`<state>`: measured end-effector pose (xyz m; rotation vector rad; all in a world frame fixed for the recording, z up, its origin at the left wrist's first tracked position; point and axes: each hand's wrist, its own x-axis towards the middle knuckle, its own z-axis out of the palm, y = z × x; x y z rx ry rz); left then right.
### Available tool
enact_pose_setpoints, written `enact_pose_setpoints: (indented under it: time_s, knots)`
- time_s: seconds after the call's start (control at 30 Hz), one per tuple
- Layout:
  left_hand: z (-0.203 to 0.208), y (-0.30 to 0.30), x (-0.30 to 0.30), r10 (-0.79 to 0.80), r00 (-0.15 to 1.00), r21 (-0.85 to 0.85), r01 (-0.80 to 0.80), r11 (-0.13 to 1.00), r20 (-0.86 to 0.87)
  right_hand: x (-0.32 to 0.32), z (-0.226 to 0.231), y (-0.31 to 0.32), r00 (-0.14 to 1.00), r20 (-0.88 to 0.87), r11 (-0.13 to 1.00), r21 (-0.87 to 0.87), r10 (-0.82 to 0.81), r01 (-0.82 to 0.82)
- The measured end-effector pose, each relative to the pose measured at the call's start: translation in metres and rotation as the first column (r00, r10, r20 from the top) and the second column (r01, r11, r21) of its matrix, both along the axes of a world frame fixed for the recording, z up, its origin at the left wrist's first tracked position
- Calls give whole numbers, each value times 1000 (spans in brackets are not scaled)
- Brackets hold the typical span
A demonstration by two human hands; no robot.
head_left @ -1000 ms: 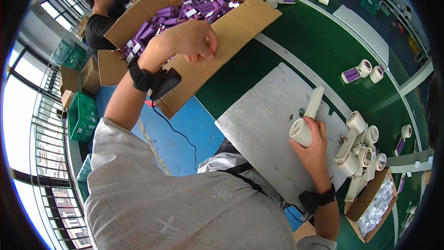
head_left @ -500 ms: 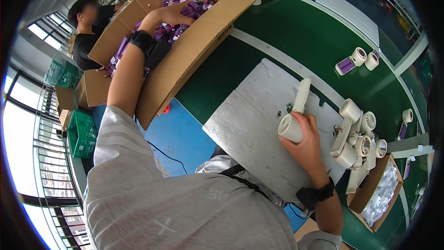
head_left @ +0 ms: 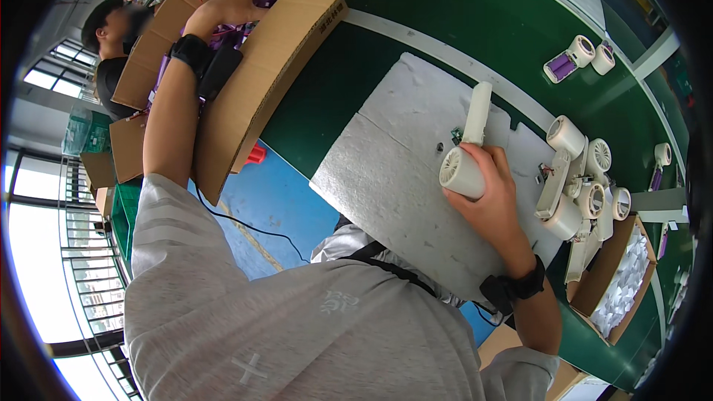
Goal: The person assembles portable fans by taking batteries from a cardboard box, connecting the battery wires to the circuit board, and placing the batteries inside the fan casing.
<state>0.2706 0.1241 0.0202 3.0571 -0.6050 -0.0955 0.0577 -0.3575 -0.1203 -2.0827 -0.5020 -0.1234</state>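
At one o'clock over the grey sheet [head_left: 394,148], my right grip [head_left: 489,191] wraps the cream handheld-fan housing [head_left: 462,172] by its round end, probably keeping its handle [head_left: 477,113] clear, while at eleven my left grip [head_left: 236,4] sits among purple battery packs [head_left: 235,36], its closure hidden.

Green surface [head_left: 453,0] here, pale strip [head_left: 416,37] running across it! Grey sheet [head_left: 386,148] spread over near part, scuffed and speckled; small dark bit [head_left: 440,147] lying on it. Off to right, heap of white housings [head_left: 562,215], tumbled together by sheet's edge. Just beside heap, small cardboard box [head_left: 600,275], full of white pieces [head_left: 624,293]. Farther up, white unit with purple cells [head_left: 562,67] lying down, white round-headed piece [head_left: 603,59] right next to it.
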Motion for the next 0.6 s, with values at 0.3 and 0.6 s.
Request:
enact_pose_setpoints:
  time_s: [0.3, 0.6]
  knots:
    - [17, -8, -9, 170, 982, -150, -180, 972, -77, 1, -1, -2, 1000, 7, 1000, -18, -21, 21]
    - [6, -26, -8, 215, 972, -38, -220, 975, -96, -1, -3, -5, 1000, -20, 999, -26, -22, 22]
